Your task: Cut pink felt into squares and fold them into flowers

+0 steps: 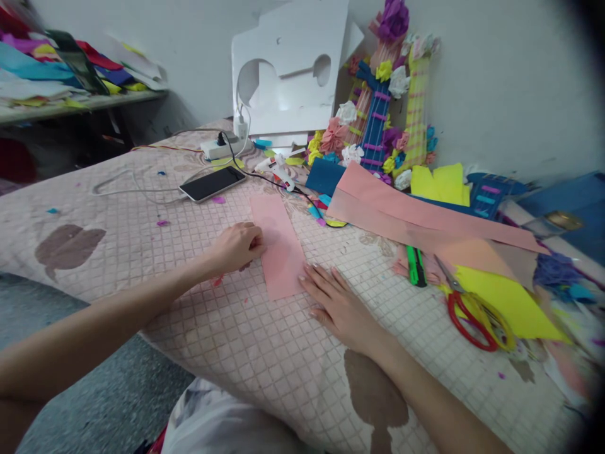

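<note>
A strip of pink crepe-like paper [282, 252] lies flat on the quilted tablecloth in front of me. At its left edge rests my left hand [240, 244], fingers curled in with the thumb close against them; whatever may be in them is hidden. My right hand [338, 306] lies flat with its fingers stretched out, the fingertips touching the strip's lower right corner. To the right are scissors [472, 321] with red and yellow handles and a green box cutter [416, 266].
A phone [212, 184] on a cable, a power strip [222, 149] and a white glue gun [278, 170] lie farther back. Longer pink paper sheets [425, 221] and yellow paper [510, 299] cover the right side. Paper-flower guitars [378, 120] lean against the wall.
</note>
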Tool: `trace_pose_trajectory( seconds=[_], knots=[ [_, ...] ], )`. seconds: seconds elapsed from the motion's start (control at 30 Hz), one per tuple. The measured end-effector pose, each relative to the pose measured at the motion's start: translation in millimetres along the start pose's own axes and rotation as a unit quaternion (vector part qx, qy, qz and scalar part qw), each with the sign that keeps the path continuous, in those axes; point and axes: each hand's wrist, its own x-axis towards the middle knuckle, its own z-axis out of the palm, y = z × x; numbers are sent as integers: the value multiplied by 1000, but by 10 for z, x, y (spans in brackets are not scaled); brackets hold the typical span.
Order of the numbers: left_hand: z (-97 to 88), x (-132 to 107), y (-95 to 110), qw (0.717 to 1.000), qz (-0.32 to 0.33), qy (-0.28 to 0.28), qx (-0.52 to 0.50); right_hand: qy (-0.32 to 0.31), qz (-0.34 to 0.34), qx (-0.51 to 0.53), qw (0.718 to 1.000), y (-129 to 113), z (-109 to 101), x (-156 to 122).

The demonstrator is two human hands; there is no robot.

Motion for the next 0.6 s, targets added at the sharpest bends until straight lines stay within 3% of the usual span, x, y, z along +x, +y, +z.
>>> trace_pose_trajectory(
  seconds=[0.43,0.6],
  knots=[
    [77,-9,-75,998,9,38,-50,-11,0,3,1000,24,1,-32],
    [68,-14,-45,998,12,37,-55,6,-12,0,1000,-91,-81,73]
  ],
)
